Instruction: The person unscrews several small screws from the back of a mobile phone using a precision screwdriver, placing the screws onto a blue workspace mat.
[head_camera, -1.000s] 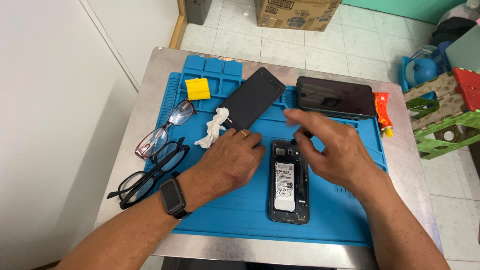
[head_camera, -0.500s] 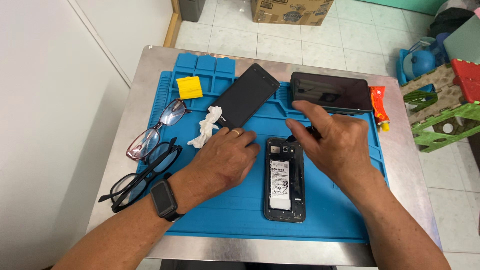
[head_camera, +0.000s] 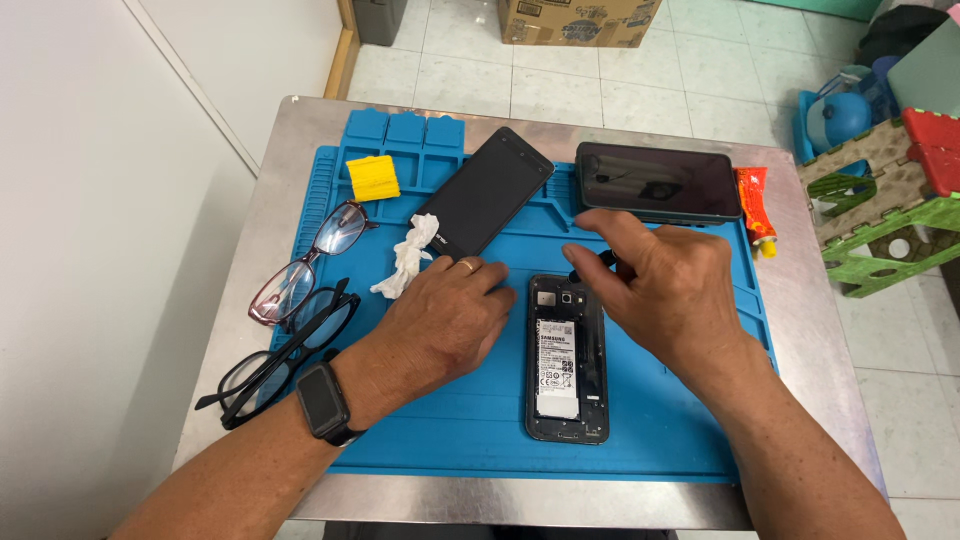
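A person's two bare hands work over an opened smartphone (head_camera: 567, 358) lying back-up, its rear cover off and its battery showing, on a blue repair mat (head_camera: 480, 430) that covers a metal table (head_camera: 270, 200). The right hand (head_camera: 655, 290) is pinched around a small dark tool (head_camera: 590, 266), thumb and fingers closed on it just above the phone's top right corner, near the camera end. The left hand (head_camera: 445, 320) rests palm-down and loose on the mat, holding nothing, its fingertips just beside the phone's upper left edge; a ring shows on one finger and a dark smartwatch (head_camera: 322, 400) sits on the wrist.

Beyond the left hand's knuckles lies a crumpled white tissue (head_camera: 405, 258), touching the lower end of a dark phone back panel (head_camera: 487, 192) set at an angle. Beyond the right hand's fingers a second black smartphone (head_camera: 657, 182) lies screen-up, with a small orange glue tube (head_camera: 755, 208) just to its right. Farther out past the tissue sits a yellow ridged block (head_camera: 372, 177). Left of the left wrist, two pairs of glasses overlap the mat's edge: red-framed glasses (head_camera: 305, 262) and black-framed glasses (head_camera: 285, 350).
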